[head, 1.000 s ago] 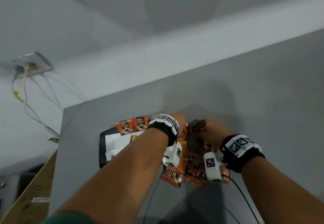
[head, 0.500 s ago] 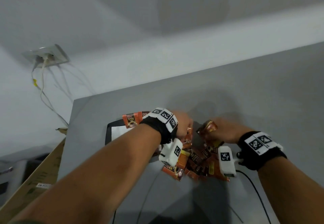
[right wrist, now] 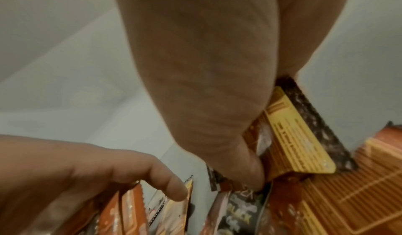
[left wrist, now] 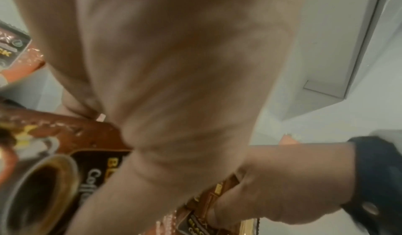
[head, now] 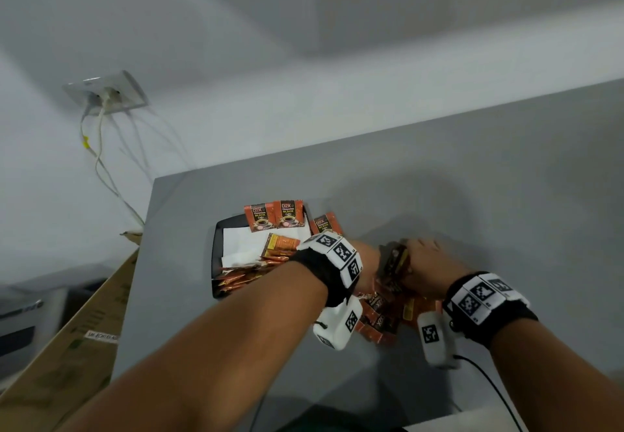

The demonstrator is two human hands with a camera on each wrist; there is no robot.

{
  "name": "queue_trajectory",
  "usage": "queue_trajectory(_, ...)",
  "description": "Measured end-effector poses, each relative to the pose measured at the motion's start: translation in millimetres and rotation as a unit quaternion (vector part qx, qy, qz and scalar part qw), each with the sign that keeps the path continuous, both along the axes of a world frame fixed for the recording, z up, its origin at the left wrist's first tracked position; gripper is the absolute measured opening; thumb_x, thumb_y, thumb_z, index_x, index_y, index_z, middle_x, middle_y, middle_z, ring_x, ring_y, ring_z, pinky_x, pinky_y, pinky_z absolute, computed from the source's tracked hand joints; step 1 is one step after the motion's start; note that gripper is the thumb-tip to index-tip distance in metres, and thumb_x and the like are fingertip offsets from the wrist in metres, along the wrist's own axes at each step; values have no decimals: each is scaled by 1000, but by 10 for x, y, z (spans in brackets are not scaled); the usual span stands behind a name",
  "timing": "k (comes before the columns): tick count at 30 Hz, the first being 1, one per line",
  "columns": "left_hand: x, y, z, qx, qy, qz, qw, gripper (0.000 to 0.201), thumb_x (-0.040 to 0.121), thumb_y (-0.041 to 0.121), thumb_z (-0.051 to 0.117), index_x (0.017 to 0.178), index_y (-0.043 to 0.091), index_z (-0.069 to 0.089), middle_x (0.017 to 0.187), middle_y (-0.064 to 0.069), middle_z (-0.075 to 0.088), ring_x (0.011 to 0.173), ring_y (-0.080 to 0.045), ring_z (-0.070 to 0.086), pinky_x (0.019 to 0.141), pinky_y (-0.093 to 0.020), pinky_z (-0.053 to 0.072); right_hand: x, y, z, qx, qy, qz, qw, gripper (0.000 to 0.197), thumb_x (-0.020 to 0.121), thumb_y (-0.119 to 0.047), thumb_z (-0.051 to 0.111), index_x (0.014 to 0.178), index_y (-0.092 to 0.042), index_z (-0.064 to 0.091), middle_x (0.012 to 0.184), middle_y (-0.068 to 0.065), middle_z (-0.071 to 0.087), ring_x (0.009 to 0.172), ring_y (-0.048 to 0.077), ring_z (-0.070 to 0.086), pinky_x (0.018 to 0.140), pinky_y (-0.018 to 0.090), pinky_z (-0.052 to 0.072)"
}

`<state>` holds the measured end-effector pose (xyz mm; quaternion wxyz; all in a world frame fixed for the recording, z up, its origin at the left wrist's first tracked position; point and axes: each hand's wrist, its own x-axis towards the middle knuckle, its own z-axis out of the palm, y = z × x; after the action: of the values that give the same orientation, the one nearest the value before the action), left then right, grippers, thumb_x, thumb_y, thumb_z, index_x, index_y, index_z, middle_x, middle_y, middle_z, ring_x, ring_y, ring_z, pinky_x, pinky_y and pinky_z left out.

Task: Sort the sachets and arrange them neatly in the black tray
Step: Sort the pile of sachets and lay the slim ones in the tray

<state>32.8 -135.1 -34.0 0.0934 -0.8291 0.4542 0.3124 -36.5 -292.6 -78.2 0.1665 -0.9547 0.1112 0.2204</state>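
A black tray [head: 216,256] lined with white paper lies on the grey table at the left. Two D2X black coffee sachets [head: 275,215] stand along its far side and orange sachets [head: 280,246] lie inside it. A loose pile of sachets [head: 381,320] lies between my wrists. My right hand [head: 417,254] grips a dark brown sachet [head: 393,259] above the pile, its fingers curled round it [left wrist: 208,202]. My left hand [head: 369,261] is close beside it, thumb on a brown coffee sachet [left wrist: 71,139], a finger over orange sachets [right wrist: 130,204].
One D2X sachet [head: 326,224] leans just right of the tray. The table's left edge [head: 148,229] is near the tray, with a cardboard box [head: 67,340] below it. A wall socket with cables [head: 104,94] is at the far left. A black cable [head: 486,377] trails from my right wrist.
My head view has shifted, so more of the tray shows. My right hand has brought the dark sachet in closer to my left hand. Both hands stay over the pile.
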Motion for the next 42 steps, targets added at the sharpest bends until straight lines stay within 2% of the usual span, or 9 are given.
queue_trajectory(3,-67,56,26,2,12,12,1000,35,88,25,69,120,13,63,99,-3,67,83,-21,61,66,-28,52,33,-21,-41,-3,7,-15,1000,41,92,-29,60,128,-14,49,129,10,56,124,29,49,101,37,42)
queue_trajectory(6,-173,109,-25,11,13,-18,1000,51,88,24,69,135,13,51,108,-7,65,86,-24,61,72,-34,55,46,-48,-60,-4,-21,18,1000,25,92,-37,56,112,-22,59,113,2,66,107,24,63,93,38,50)
queue_trajectory(10,-283,107,-73,-24,19,-2,1000,49,88,18,69,132,15,47,93,-4,58,76,-23,56,56,-29,44,39,-89,-86,28,-48,42,998,11,91,-29,59,98,-28,66,96,-7,70,90,15,68,82,31,54)
queue_trajectory(14,-284,94,-16,-53,3,14,999,44,90,16,66,131,17,50,98,-9,60,80,-27,61,67,-36,56,19,-112,-113,27,-70,24,997,20,90,-19,60,109,-23,65,103,-4,69,93,16,65,83,29,50)
queue_trajectory(18,-240,140,-10,-83,12,48,995,40,89,14,66,127,19,53,115,-13,46,80,-29,59,72,-39,57,7,-139,-101,2,-58,5,998,25,90,-12,59,114,-20,61,106,-1,66,99,20,64,80,25,43)
queue_trajectory(22,-200,185,61,-126,63,95,986,42,91,19,67,130,16,53,122,-13,52,102,-31,61,78,-35,50,39,-194,-71,-4,-47,-7,999,22,91,-13,57,111,-20,61,103,-1,68,95,20,67,81,29,53)
queue_trajectory(30,-131,304,157,-220,129,197,947,33,92,21,67,122,17,55,109,-6,66,92,-23,62,78,-34,51,-58,14,21,21,-42,40,998,11,88,-21,63,94,-29,63,83,-11,65,75,5,63,64,16,45)
queue_trajectory(36,-136,347,183,-274,129,251,919,29,93,24,67,119,17,57,102,-3,66,81,-19,60,75,-34,51,-72,98,-21,2,-19,-30,999,33,73,-30,69,101,-23,54,93,-4,64,83,15,65,76,32,57)
queue_trajectory(42,-51,406,341,-305,133,288,898,31,94,24,66,122,16,56,109,-2,66,89,-19,65,79,-34,55,-94,94,-95,-3,-19,1,1000,55,65,-46,74,115,-29,57,106,-9,58,100,17,61,84,31,52)
